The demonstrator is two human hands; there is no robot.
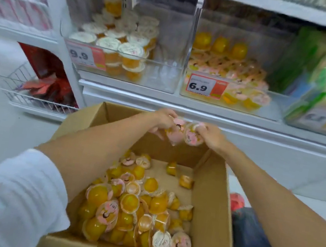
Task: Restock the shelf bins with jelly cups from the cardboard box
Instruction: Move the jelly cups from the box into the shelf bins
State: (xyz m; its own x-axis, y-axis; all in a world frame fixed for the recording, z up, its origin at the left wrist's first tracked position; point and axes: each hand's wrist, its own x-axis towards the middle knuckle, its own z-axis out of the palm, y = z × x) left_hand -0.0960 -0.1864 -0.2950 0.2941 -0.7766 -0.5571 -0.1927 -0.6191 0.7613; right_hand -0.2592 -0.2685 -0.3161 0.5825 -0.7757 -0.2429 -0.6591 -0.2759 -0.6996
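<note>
both hands are up over the far edge of the brown cardboard box (216, 198), right below the shelf. the left hand (164, 119) has its fingers curled round a small bunch of pink-lidded orange jelly cups (176, 133). the right hand (210, 135) is clamped on another one or two just beside them, so the two loads are pretty much touching. it's blurry, so i can't tell how many cups each hand has

what i'd worry about: that looks like a loose fistful, not a proper hold on each cup. one could slip out on the lift and drop back into the box or roll off across the floor

the other trap is the bins. the pink lids match the clear plastic shelf bin with the 6.9 tag (273, 108), while the clear plastic bin with the 9.9 tag (162, 75) next to it holds white-lidded ones, so drifting left means mixed stock. there's also a white-lidded cup (161, 241) sitting in the pile of loose cups (131, 211) in the box, easy to scoop up by accident. dropping them in from high would probably leave them lying every which way
</note>
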